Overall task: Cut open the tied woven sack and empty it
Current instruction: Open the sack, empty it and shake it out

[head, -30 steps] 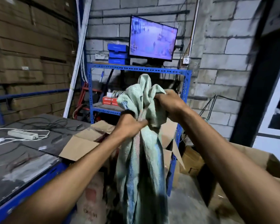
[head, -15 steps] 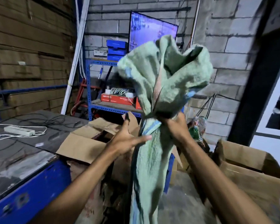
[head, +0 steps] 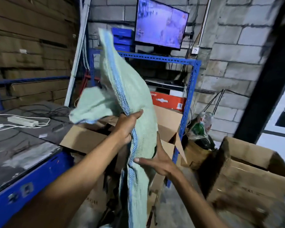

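A dark table (head: 20,148) with a blue front edge filled the lower left, carrying a white power strip (head: 22,121) and loose cables near its far side. Just to the right of the table stood an open cardboard box (head: 82,140) with its flaps spread. In the centre, a pale green woven sack (head: 130,99) with a blue stripe along its length was held upright in the air above that box, limp and flattened, its upper end rising in front of a blue metal shelf (head: 190,99) and one corner flopped over to the left, blurred. The left hand (head: 127,127) gripped the sack at mid-height, its fingers (head: 136,113) curled around the striped edge. The right hand (head: 158,162) lay lower against the sack, thumb pressed on the front and fingers spread wide along the sack's right side; whether it truly clasped the cloth could not be told. The shelf carried a lit screen (head: 161,25) on top and a red carton (head: 169,101) lower down. At the lower right stood a second open cardboard box (head: 247,175), beside a block wall (head: 229,63).
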`<control>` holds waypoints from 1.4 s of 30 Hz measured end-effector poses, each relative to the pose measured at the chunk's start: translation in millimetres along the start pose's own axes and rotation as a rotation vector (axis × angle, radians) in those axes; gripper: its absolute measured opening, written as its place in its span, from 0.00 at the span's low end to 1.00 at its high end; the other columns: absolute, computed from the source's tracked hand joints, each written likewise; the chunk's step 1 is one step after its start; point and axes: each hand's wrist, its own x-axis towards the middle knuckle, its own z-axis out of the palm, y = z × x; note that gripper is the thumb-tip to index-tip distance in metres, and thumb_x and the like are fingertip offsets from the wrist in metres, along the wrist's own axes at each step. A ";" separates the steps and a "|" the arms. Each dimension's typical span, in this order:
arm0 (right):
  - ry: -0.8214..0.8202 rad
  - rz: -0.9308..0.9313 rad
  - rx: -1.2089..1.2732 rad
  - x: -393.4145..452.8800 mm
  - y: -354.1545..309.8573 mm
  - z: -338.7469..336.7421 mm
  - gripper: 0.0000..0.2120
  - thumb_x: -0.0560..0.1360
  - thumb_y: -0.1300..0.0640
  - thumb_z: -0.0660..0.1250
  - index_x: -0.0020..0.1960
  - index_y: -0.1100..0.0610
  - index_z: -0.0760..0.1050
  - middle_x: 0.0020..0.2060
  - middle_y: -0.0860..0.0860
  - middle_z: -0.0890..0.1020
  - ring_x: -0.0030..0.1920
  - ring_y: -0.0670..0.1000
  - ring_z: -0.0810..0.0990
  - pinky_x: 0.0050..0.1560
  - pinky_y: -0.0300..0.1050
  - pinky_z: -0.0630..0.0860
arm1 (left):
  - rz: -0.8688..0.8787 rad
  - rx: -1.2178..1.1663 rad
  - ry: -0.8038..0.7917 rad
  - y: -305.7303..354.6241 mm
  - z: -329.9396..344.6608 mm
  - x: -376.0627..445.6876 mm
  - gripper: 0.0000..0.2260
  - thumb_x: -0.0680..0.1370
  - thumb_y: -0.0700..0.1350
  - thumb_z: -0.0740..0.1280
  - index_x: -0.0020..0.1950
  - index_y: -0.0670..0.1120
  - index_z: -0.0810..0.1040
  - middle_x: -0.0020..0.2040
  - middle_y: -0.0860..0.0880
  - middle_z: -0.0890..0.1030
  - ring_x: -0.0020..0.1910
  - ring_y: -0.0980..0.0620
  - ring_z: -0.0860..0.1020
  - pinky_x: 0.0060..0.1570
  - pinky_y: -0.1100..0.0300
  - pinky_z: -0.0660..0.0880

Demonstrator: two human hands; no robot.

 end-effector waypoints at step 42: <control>-0.072 -0.395 -0.519 16.3 7.3 -66.7 0.33 0.62 0.68 0.63 0.66 0.53 0.70 0.58 0.57 0.80 0.59 0.61 0.77 0.52 0.53 0.76 | 0.475 0.929 0.779 -24.3 -25.1 -168.1 0.62 0.58 0.60 0.79 0.75 0.58 0.34 0.77 0.52 0.53 0.76 0.50 0.52 0.73 0.50 0.56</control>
